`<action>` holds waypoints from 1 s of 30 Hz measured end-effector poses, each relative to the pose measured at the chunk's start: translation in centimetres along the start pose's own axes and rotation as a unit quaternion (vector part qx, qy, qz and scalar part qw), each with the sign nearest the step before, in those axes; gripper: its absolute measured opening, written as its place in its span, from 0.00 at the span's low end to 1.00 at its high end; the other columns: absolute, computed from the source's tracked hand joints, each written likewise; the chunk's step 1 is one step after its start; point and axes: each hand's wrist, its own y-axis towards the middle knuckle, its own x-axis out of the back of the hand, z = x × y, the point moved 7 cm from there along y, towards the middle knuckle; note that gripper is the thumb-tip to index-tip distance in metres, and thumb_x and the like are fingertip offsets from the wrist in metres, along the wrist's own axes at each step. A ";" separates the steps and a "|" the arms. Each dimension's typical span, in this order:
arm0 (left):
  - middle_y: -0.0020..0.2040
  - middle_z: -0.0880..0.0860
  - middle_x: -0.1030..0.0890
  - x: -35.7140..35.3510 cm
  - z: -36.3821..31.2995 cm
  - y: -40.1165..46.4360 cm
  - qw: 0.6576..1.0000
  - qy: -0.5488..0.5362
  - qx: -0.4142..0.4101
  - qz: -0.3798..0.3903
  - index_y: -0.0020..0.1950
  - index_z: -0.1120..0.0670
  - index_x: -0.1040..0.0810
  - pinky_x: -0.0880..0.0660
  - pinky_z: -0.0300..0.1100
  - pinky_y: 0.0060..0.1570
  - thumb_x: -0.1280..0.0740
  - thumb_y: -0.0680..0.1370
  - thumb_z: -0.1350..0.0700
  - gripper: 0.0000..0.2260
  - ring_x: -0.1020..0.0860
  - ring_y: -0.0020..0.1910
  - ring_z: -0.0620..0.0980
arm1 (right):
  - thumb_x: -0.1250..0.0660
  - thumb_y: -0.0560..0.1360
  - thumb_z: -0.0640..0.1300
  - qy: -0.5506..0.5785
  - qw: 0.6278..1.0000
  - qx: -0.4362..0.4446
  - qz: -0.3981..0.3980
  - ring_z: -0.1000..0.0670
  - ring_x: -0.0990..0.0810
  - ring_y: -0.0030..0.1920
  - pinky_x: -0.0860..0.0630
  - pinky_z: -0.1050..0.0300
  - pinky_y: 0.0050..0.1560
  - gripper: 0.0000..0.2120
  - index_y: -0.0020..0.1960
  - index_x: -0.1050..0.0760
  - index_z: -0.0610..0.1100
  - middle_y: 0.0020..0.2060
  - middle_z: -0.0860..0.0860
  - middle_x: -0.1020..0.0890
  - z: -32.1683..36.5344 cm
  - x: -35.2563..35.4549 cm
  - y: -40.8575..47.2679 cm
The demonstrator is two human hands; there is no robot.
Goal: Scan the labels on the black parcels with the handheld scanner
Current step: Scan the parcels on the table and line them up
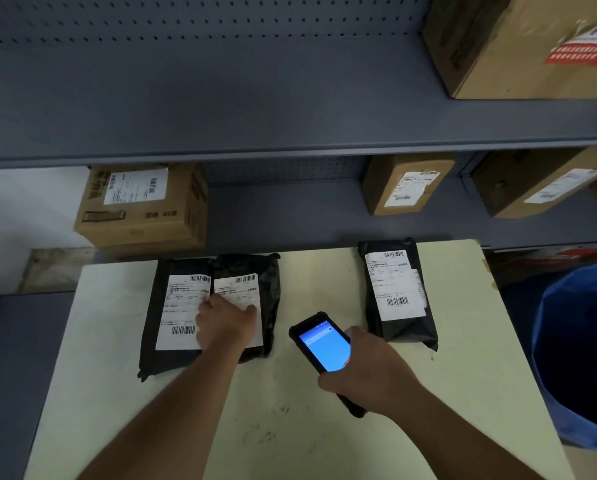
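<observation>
Right hand [369, 372] grips the slab-shaped scanner [324, 344], glossy screen up. Left hand [226, 323] presses flat, fingers spread, on the middle crinkled black parcel's [269, 289] matte label [239, 289]; another parcel [407, 330] lies beyond the scanner.

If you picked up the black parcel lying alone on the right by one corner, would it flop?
Probably. The right-hand black parcel is a crinkled plastic mailer bag, so its loose edges would likely sag. It lies flat and thin on the table, so it looks light, and it should not roll. The glossy plastic might feel a bit slippery.
</observation>
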 end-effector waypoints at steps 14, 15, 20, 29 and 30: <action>0.69 0.61 0.25 -2.6 -1.0 1.6 0.996 -0.045 0.052 0.053 0.74 0.59 0.30 0.22 0.57 0.60 0.23 0.66 0.34 0.45 0.23 0.64 0.63 | 0.24 0.61 0.56 0.018 0.999 -0.031 -0.006 0.51 0.19 0.43 0.19 0.54 0.42 0.23 0.50 0.31 0.51 0.44 0.52 0.22 -2.6 0.8 0.2; 0.66 0.60 0.23 -2.7 -1.1 1.7 0.995 -0.058 0.054 0.058 0.73 0.58 0.28 0.20 0.56 0.58 0.23 0.65 0.33 0.44 0.21 0.61 0.62 | 0.24 0.62 0.56 0.016 0.999 -0.032 -0.007 0.51 0.19 0.43 0.20 0.54 0.42 0.24 0.50 0.31 0.51 0.45 0.51 0.22 -2.7 0.9 0.3; 0.66 0.60 0.21 -2.7 -2.2 0.6 0.993 -0.091 0.044 0.052 0.69 0.57 0.36 0.19 0.57 0.55 0.20 0.67 0.39 0.41 0.19 0.59 0.64 | 0.25 0.61 0.57 0.019 0.999 -0.029 -0.005 0.51 0.18 0.46 0.15 0.50 0.48 0.25 0.53 0.30 0.51 0.46 0.52 0.21 -3.0 1.0 0.5; 0.56 0.56 0.20 -2.8 -5.1 -1.9 0.996 -0.080 -0.007 0.028 0.58 0.52 0.40 0.18 0.54 0.47 0.20 0.68 0.43 0.34 0.18 0.44 0.57 | 0.24 0.61 0.57 0.024 0.999 -0.024 -0.009 0.51 0.18 0.46 0.16 0.51 0.47 0.25 0.52 0.30 0.52 0.46 0.52 0.22 -3.8 1.9 0.5; 0.59 0.57 0.20 -2.8 -5.3 -2.0 0.997 -0.069 -0.013 0.022 0.60 0.52 0.39 0.18 0.56 0.49 0.20 0.67 0.43 0.35 0.18 0.48 0.59 | 0.24 0.62 0.57 0.024 0.999 -0.023 -0.010 0.51 0.18 0.46 0.16 0.52 0.46 0.25 0.53 0.30 0.52 0.47 0.52 0.22 -4.0 2.0 0.5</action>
